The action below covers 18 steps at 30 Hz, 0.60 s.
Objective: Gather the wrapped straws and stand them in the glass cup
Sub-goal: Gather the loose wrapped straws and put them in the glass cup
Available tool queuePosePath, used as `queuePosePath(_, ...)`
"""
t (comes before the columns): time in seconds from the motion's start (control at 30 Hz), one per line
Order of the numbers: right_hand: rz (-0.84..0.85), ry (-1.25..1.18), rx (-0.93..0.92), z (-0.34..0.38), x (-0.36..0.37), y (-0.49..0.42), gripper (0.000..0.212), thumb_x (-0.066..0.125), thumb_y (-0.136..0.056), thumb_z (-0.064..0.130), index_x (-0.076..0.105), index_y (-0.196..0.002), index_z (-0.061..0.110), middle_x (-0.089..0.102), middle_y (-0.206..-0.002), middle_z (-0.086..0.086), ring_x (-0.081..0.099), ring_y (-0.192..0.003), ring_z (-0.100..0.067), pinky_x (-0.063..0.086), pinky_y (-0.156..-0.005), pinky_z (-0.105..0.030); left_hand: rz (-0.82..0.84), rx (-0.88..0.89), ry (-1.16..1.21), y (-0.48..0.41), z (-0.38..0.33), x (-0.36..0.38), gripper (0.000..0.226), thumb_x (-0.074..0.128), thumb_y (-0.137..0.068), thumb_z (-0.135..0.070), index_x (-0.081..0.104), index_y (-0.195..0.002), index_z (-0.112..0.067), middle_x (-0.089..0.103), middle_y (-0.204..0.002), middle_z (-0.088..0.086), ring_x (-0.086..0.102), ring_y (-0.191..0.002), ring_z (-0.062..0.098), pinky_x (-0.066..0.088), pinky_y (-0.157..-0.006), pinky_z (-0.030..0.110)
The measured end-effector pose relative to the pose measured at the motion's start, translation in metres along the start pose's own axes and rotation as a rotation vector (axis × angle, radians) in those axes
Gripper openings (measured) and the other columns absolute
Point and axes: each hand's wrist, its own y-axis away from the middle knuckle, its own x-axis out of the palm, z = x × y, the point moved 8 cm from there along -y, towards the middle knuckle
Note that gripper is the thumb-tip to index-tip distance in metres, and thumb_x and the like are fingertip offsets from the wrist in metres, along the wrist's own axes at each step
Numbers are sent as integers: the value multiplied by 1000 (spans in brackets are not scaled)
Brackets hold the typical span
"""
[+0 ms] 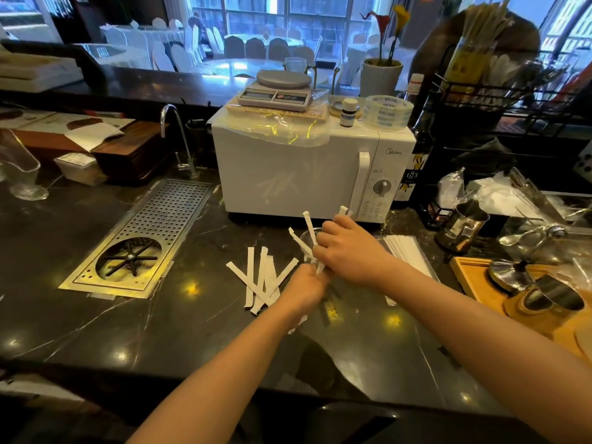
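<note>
white paper-wrapped straws (263, 278) loose on black marble counter (96, 315), 9 o'clock of my left hand (302, 288). both hands, right hand (344, 248) too, grip straw bunch (310, 233) standing in glass cup (309, 240), before microwave (298, 174).

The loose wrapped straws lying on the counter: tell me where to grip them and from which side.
Pinch the loose wrapped straws near their far ends, coming from above. They lie flat on the dark counter, crossing at their near ends, so a mid-length or far-end pinch probably lifts several together. The left hand is nearest.
</note>
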Motion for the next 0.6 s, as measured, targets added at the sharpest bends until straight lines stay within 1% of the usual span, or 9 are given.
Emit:
queuePosePath(0.03,18,-13,-19,5,-1,-6,26,48,-90,17,59,-110,6,63,-110,-13,48,-108,-28,31,-102,-40,-36,-20,38,1,3,-7,38,40,-93,-14,46,-56,-21,41,-51,-4,36,-44,6,26,-29,7)
queuePosePath(0.1,-4,0,-57,16,-6,-19,26,48,-90,17,59,-111,6,63,-110,-13,48,-108,-28,30,-103,-40,-107,-100,117,5,12,-19,35,41,-92,-15,47,-58,-19,44,-49,-4,40,-42,7,27,-27,9)
queuePosePath(0.2,-23,10,-129,35,-12,-40,26,48,-90,15,60,-109,4,64,-109,-14,48,-108,-29,29,-104,-41,-215,-171,204,14,25,-39,31,41,-90,-13,46,-60,-16,44,-40,-5,41,-34,6,26,-25,10)
queuePosePath(0.27,-44,16,-165,46,-17,-52,25,48,-88,13,62,-107,3,65,-106,-15,50,-107,-31,28,-107,-42,-271,-202,213,17,33,-51,31,39,-90,-12,43,-60,-16,40,-46,0,38,-37,9,26,-28,14)
queuePosePath(0.37,-141,55,-213,61,-25,-66,19,56,-83,13,66,-98,7,69,-100,-11,58,-105,-29,30,-110,-44,-343,-250,244,21,42,-70,29,36,-91,-12,41,-62,-13,32,-52,4,31,-47,14,22,-40,23)
queuePosePath(0.43,-191,66,-220,67,-28,-74,19,65,-78,15,67,-96,12,70,-104,-8,58,-110,-27,31,-109,-46,-353,-248,292,25,43,-80,31,36,-91,-14,41,-60,-13,34,-47,2,32,-43,13,22,-39,21)
queuePosePath(0.5,-294,2,-210,68,-38,-78,29,74,-69,13,68,-97,14,68,-115,-10,57,-117,-29,36,-104,-50,-340,-233,364,28,44,-89,38,39,-91,-17,38,-54,-15,36,-32,-6,34,-30,7,23,-33,15)
queuePosePath(0.53,-343,-79,-194,67,-43,-81,37,76,-64,8,67,-100,13,65,-120,-14,55,-119,-32,37,-102,-52,-321,-225,409,29,45,-93,41,41,-92,-19,36,-51,-15,33,-27,-9,30,-25,5,21,-31,13)
queuePosePath(0.6,-400,-262,-117,61,-47,-87,53,73,-61,-4,63,-112,8,58,-128,-20,52,-120,-39,37,-101,-54,-296,-221,481,32,49,-101,46,44,-92,-26,33,-48,-18,29,-28,-10,24,-24,5,18,-31,14)
